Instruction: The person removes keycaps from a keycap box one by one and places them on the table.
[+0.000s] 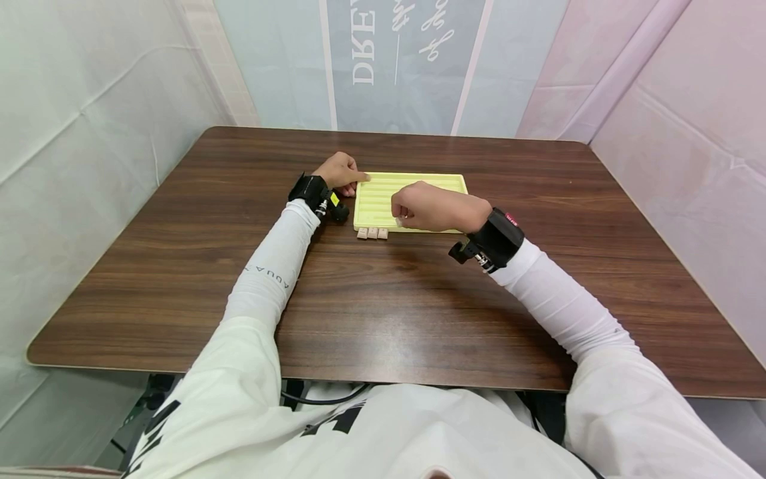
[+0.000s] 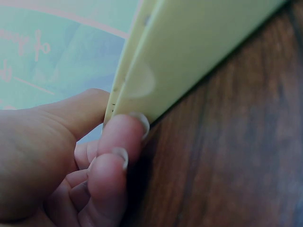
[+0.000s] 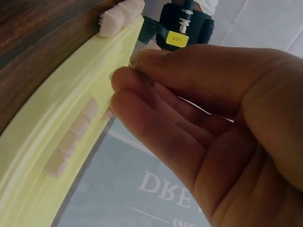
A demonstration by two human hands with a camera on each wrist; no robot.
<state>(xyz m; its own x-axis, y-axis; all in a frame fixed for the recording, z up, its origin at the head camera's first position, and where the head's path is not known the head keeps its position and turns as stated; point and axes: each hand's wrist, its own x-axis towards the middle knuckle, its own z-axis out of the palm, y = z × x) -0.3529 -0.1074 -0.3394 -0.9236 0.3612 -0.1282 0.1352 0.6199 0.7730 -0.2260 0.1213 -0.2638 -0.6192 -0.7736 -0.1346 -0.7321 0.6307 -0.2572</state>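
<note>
A yellow ridged tray [image 1: 376, 199] lies on the table. My left hand [image 1: 340, 171] grips its far left corner, thumb on the rim and fingertips [image 2: 120, 135] against the outer side. Over the tray's near part, my right hand [image 1: 433, 205] has thumb and forefinger pinched together on a small pale keycap [image 1: 399, 222], mostly hidden by the fingers. Three beige keycaps [image 1: 372, 233] stand in a row along the tray's near left edge. Several more keycaps [image 3: 71, 137] sit in a line inside the tray in the right wrist view; in the head view my right hand hides them.
The brown wood-grain table [image 1: 383, 319] stretches out on all sides of the tray. Behind it hangs a printed grey-blue cloth [image 1: 407, 86], with pale sheets [image 1: 90, 133] at both sides. Each wrist carries a black camera mount [image 1: 497, 239].
</note>
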